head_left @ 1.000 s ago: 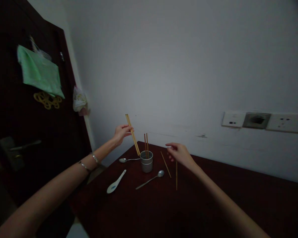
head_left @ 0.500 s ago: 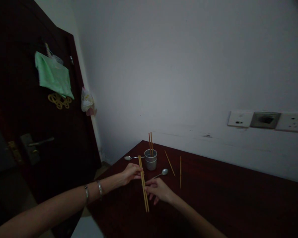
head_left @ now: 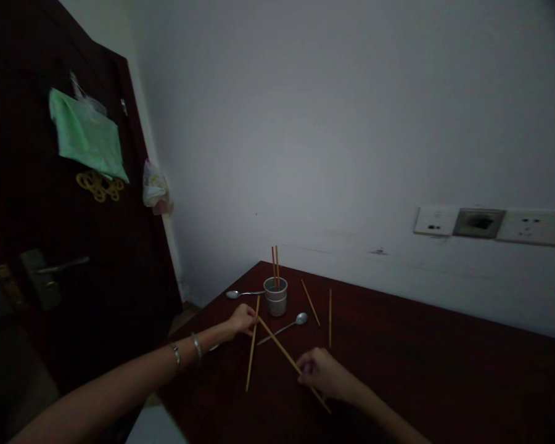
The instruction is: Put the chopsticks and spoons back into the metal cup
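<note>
My left hand (head_left: 243,319) pinches one wooden chopstick (head_left: 251,361) near its upper end, in front of the cup. A second chopstick (head_left: 282,348) slants down to the right, gripped lower down by my right hand (head_left: 321,372); its upper end meets my left fingertips. Just behind stands a grey metal cup (head_left: 276,300) with two chopsticks (head_left: 275,265) upright in it. A metal spoon (head_left: 300,319) lies before the cup, partly behind the slanted chopstick. Another metal spoon (head_left: 234,295) rests left of the cup. My left wrist hides most of a white spoon (head_left: 214,348).
Two single chopsticks (head_left: 311,302) (head_left: 330,317) lie apart on the dark red table (head_left: 398,364), right of the cup. Behind the table rises a pale wall (head_left: 333,142) with sockets (head_left: 437,221). At left is a dark door (head_left: 23,160) with a green cloth (head_left: 89,132).
My left hand brought a pair of chopsticks down from above the cup's left side. Both hands met on the pair, then my right hand drew one chopstick away to the right.
</note>
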Motion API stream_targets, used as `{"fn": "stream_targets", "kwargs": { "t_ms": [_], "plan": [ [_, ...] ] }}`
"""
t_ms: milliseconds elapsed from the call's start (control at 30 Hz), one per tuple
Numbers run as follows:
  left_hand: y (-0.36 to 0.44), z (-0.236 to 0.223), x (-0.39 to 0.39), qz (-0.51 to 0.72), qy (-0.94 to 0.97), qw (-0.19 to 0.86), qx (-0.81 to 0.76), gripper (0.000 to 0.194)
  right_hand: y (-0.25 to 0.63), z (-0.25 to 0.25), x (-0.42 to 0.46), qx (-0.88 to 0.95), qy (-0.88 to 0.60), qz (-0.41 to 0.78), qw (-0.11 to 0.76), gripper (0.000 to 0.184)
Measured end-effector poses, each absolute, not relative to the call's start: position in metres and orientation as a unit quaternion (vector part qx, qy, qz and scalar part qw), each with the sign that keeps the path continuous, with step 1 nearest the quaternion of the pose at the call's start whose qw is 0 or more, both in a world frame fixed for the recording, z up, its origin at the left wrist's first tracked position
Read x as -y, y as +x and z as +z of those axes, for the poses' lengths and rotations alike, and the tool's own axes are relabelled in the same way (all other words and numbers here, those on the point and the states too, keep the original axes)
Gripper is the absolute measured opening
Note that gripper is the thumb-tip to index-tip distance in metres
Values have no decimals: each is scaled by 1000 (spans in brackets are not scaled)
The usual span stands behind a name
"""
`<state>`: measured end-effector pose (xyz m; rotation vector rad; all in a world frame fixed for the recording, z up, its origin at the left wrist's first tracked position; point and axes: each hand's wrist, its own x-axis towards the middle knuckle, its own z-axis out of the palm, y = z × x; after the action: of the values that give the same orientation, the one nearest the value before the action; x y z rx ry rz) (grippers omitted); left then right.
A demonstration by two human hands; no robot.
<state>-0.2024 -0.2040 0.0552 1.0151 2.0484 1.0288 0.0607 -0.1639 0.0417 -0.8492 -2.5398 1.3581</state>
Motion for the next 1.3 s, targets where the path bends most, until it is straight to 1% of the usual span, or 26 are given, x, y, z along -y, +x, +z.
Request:
{"fn": "stream_targets", "kwargs": {
  "t_ms": [67, 133, 267, 367, 467, 533, 600, 733, 800, 867, 933, 1067, 1200, 1233, 1300],
  "plan": [
    [-207, 53, 199, 323, 412, 274, -807, 17, 80, 44, 160, 881, -271, 377, 89, 15],
    [-211, 50, 196, 254, 453, 231, -823, 12, 95, 47, 158, 899, -274, 329, 96, 17],
    [-214, 45, 194, 141, 522, 147, -829, 7, 108, 50, 159, 908, -296, 279, 100, 19],
    [-211, 45, 194, 114, 547, 101, -823, 8, 107, 51, 160, 914, -295, 266, 82, 21],
    [-206, 48, 195, 148, 552, 115, -812, 12, 104, 53, 162, 921, -286, 256, 63, 20],
    [-203, 52, 196, 205, 544, 144, -800, 13, 104, 57, 163, 923, -283, 254, 65, 21],
    [-200, 60, 196, 258, 535, 146, -791, 15, 104, 59, 164, 924, -275, 258, 69, 22],
    [-201, 84, 186, 300, 539, 78, -783, 15, 102, 62, 163, 932, -248, 256, 68, 23],
    [-205, 99, 174, 336, 555, 42, -760, 24, 99, 64, 161, 935, -243, 250, 67, 22],
    [-210, 111, 158, 376, 572, 30, -729, 34, 95, 67, 157, 933, -247, 251, 72, 24],
    [-215, 119, 139, 398, 572, 45, -716, 40, 92, 71, 151, 928, -252, 261, 82, 26],
    [-219, 123, 104, 443, 510, 87, -732, 42, 85, 81, 138, 922, -246, 276, 112, 27],
    [-219, 116, 83, 517, 476, 214, -679, 51, 75, 87, 122, 916, -247, 284, 137, 27],
    [-218, 114, 81, 528, 471, 246, -663, 49, 71, 88, 119, 916, -246, 284, 142, 27],
    [-217, 112, 78, 539, 465, 294, -637, 40, 62, 91, 113, 919, -242, 271, 150, 27]
  ]
}}
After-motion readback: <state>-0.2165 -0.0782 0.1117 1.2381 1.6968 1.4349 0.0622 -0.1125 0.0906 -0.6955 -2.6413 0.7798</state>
